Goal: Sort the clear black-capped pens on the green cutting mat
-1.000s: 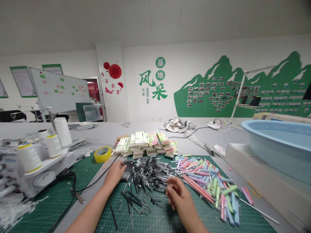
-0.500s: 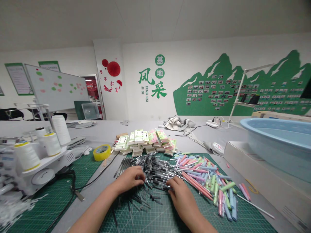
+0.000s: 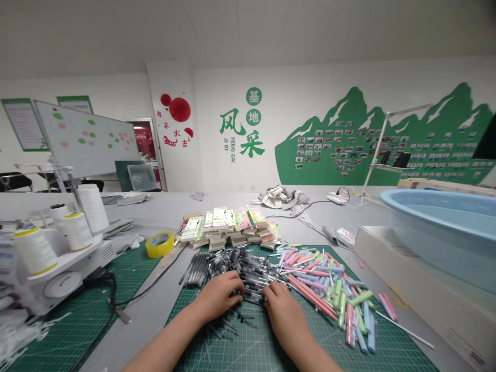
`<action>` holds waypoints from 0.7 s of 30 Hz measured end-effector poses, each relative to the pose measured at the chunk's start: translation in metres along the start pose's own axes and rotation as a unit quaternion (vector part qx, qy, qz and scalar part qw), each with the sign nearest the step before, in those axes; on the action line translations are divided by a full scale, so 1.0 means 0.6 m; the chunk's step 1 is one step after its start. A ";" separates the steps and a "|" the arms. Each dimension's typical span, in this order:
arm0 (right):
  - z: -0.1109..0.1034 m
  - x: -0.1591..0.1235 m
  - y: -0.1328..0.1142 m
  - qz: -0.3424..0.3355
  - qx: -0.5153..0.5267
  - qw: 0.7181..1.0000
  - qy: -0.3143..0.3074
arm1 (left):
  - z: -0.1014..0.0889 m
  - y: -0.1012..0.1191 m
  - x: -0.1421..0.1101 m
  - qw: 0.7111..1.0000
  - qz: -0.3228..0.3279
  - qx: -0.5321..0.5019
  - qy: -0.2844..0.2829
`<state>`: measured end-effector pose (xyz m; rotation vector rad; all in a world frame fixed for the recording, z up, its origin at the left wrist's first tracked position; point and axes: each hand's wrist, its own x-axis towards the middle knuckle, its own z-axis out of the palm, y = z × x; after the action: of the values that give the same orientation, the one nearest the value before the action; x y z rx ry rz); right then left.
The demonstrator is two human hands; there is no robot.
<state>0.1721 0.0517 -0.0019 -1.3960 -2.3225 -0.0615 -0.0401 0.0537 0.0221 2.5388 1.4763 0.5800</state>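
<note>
Gel pens [image 3: 256,274]: likely light, stiff and slippery; grip at mid-barrel. Clear barrels with black parts, heaped on the green cutting mat [image 3: 251,354] beside pastel sticks [image 3: 342,310]. Left hand [image 3: 219,297] curls over the heap; right hand [image 3: 284,312] bends at its edge. Whether either grasps a pen cannot be determined.

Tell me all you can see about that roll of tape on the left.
The tape is a thick, glossy yellow ring, seemingly plastic, wound on a paler core with bluish marks inside. It lies on its side with its hole facing up, at the far corner of the left green mat, left of the small boxes. No hand is on it. I can't make out a loose end.
</note>
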 end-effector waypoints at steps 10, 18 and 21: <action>-0.001 0.000 -0.007 0.019 -0.043 0.999 -0.005 | 0.012 0.017 0.003 0.994 0.044 0.097 -0.021; -0.006 0.001 -0.009 0.033 -0.026 0.999 -0.009 | 0.020 0.028 0.012 0.982 0.058 0.178 -0.011; -0.002 0.001 -0.007 0.042 -0.021 0.999 -0.016 | 0.016 0.024 0.013 0.982 0.054 0.178 -0.016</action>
<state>0.1684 0.0499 0.0004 -1.5234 -2.2976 -0.0631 -0.0211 0.0538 0.0202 2.8955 1.5593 0.3081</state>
